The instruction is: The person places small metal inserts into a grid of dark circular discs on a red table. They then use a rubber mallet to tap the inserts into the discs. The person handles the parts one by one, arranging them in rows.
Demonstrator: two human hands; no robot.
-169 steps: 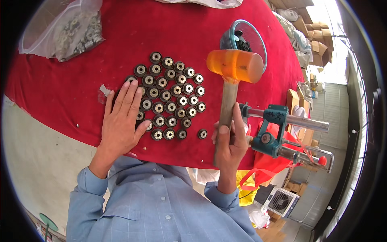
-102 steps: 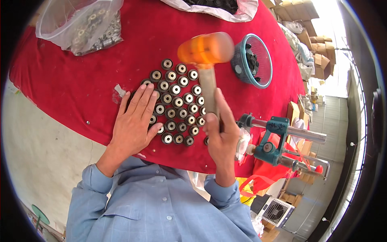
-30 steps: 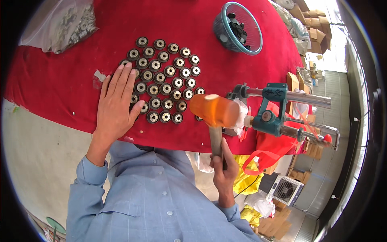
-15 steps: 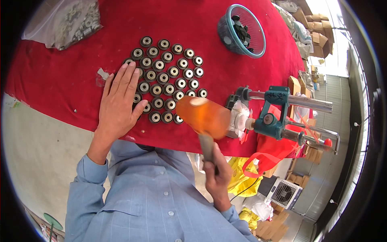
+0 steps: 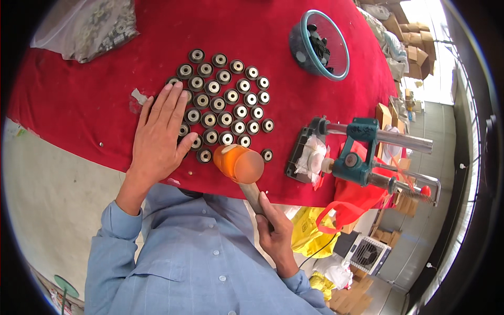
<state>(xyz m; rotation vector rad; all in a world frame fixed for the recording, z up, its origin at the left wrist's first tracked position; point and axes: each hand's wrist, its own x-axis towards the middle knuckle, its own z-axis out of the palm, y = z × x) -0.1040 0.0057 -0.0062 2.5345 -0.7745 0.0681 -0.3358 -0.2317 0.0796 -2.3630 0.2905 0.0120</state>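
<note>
Several small black rollers with metal bearing centres [image 5: 218, 104] stand close together on a red tablecloth [image 5: 173, 26]. My left hand [image 5: 159, 137] lies flat along the left side of this group, fingers stretched and covering some rollers. In my right hand [image 5: 276, 233] is a mallet [image 5: 239, 164], gripped by its pale handle. Its orange head is over the near edge of the group and hides part of it. A single roller [image 5: 267, 155] sits apart, to the right of the mallet head.
A green hand press [image 5: 353, 157] with a white-wrapped base stands on the right. Beyond the rollers is a clear blue tub [image 5: 341, 73] of black parts. A plastic bag [image 5: 89, 37] of metal pieces lies far left. Red and yellow bags [image 5: 310, 233] hang or lie by the table's right edge.
The mallet, blurred before, has come left and nearer to me, with my right hand following. The lone roller at the right now shows. My left hand stays against the group.
</note>
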